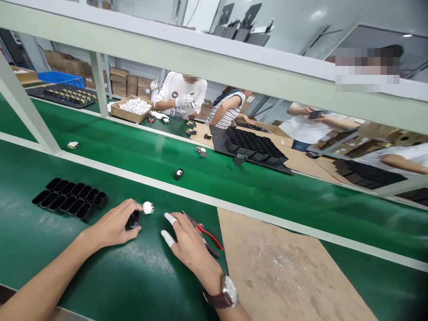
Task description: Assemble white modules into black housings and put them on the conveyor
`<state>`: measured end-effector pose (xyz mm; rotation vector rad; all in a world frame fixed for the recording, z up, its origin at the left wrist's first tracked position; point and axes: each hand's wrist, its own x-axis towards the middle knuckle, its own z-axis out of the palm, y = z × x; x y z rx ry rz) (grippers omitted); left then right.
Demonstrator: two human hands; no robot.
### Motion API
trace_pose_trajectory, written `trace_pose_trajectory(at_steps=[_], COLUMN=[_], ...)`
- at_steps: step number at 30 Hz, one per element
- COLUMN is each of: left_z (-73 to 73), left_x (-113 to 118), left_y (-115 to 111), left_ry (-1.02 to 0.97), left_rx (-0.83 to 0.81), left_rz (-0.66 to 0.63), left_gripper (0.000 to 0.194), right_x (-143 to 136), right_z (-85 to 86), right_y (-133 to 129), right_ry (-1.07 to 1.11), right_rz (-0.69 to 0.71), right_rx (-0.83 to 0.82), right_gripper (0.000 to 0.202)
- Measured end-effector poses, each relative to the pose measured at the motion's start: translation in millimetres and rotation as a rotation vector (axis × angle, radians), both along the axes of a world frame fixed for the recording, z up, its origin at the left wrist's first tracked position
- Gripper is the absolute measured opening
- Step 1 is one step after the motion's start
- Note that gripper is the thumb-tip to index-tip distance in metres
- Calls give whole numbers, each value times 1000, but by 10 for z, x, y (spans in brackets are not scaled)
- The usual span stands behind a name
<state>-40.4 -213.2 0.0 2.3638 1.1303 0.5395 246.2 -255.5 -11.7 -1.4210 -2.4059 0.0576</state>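
Note:
My left hand is closed around a small black plastic case, thumb on the near side and fingers on the far side. Right beside it on the green table lies a small circuit board with a round white pad. My right hand rests low over the table with its fingers apart and nothing in them; white finger cots cover two fingertips. Partly under that hand lie pliers with red and black handles. Two rows of open black cases stand on the left.
A brown board covers the table at right. Beyond a pale rail, a green belt carries a filled black case and small board assemblies. Black trays and a carton of white pieces stand across, near several co-workers.

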Motion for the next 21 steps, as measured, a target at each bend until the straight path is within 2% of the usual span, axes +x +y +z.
trace_pose_trajectory(at_steps=[5, 8, 11, 16, 21], left_z=[-79, -109, -122, -95, -90], left_x=[-100, -116, -92, -2, 47], left_y=[91, 98, 74, 7, -35], left_ry=[-24, -39, -33, 1, -2], left_rx=[72, 88, 83, 43, 14], left_rz=[58, 55, 42, 0, -17], left_gripper=[44, 48, 50, 52, 49], right_x=[-533, -672, -609, -357, -314], right_z=[35, 19, -17, -131, -250], right_y=[423, 553, 467, 140, 40], right_ry=[0, 4, 3, 52, 68], right_rz=[11, 16, -11, -61, -85], right_rx=[-76, -68, -64, -35, 24], right_gripper=[44, 35, 28, 21, 18])
